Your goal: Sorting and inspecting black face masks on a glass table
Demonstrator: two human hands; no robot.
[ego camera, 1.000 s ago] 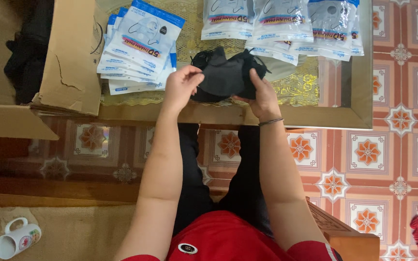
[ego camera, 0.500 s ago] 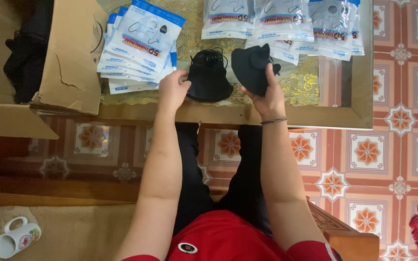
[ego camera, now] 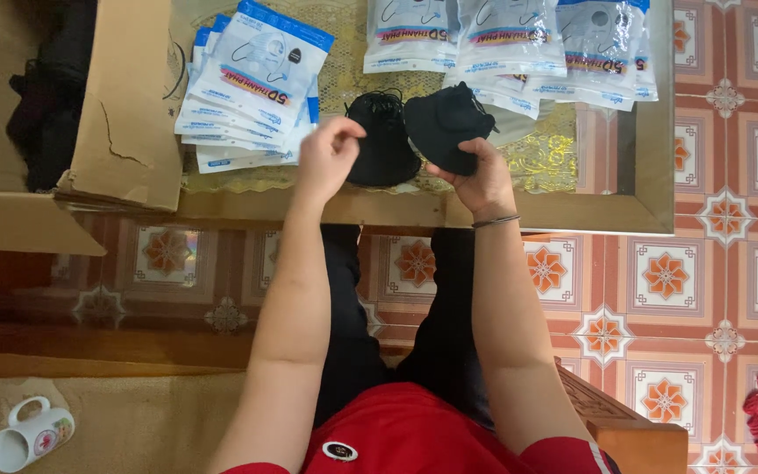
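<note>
A: Status on the hands?

B: Right hand (ego camera: 475, 175) gripping a black face mask (ego camera: 445, 123), lifted just above the glass-topped table (ego camera: 572, 215). Left hand (ego camera: 326, 158) has fingers loosely curled, thumb and forefinger pinched close, touching the edge of a second black face mask (ego camera: 383, 140). Can't tell if it's actually holding it.

A: Where's that second one?

B: Lying on the table, just beside the held one, between the two hands.

A: Surroundings?

B: Fanned stack of white-and-blue mask packets (ego camera: 252, 88) left of the left hand. Another row of packets (ego camera: 511, 44) along the far edge. Open cardboard box (ego camera: 125, 105) further left with dark items inside. White mug (ego camera: 28, 434) on the floor mat, well apart.
</note>
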